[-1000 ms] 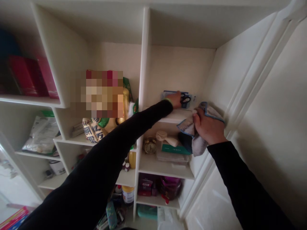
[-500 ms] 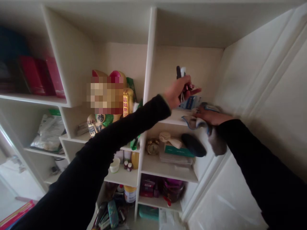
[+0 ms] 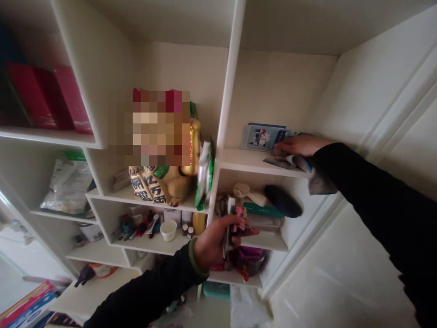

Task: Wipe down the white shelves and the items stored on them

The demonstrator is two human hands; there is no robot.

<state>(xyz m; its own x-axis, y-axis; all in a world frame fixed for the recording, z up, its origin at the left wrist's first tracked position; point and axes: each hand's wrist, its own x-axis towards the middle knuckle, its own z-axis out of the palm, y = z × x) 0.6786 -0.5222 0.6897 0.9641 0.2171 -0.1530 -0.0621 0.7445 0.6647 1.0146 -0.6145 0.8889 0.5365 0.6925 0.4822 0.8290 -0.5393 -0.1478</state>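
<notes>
My left hand (image 3: 213,239) is closed around a bunch of small items: a slim white stick-like piece (image 3: 231,205), something pink (image 3: 240,218) and thin dark pieces I cannot make out. It hovers in front of the lower right compartments. On the upper right shelf (image 3: 235,157), my right hand (image 3: 302,146) presses down on a grey cloth with blue edging (image 3: 321,180), part of which hangs over the shelf's front edge. Just left of those fingers, a blue printed card or booklet (image 3: 261,136) leans against the back.
A golden cat figurine (image 3: 180,184) stands left of the divider, beside a green-and-white packet (image 3: 205,173). Below are a white cup (image 3: 168,231), a small fan (image 3: 241,190) and a dark oval case (image 3: 283,200). Red boxes (image 3: 37,98) fill the upper left.
My left hand has come down from the upper right compartment, still holding the small items, uncovering the blue card. My right hand stays on the cloth at the shelf.
</notes>
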